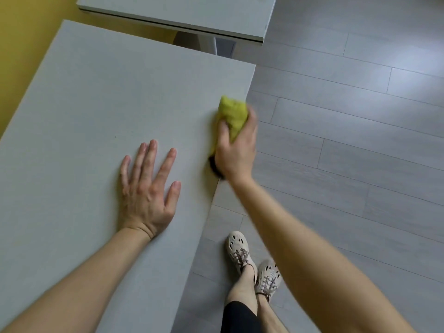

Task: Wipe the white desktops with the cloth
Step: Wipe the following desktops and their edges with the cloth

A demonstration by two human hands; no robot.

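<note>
my right hand grips the cloth, pressing it at the right edge of the near worktop, left hand spread flat beside; no wet trace shows what's done, so i judge mid-wipe here, far worktop yet to do.

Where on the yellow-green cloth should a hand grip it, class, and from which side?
Grip the bunched middle of the cloth from above, as the right hand does: it lies crumpled flat on the desktop by its edge, so only its top is reachable.
</note>
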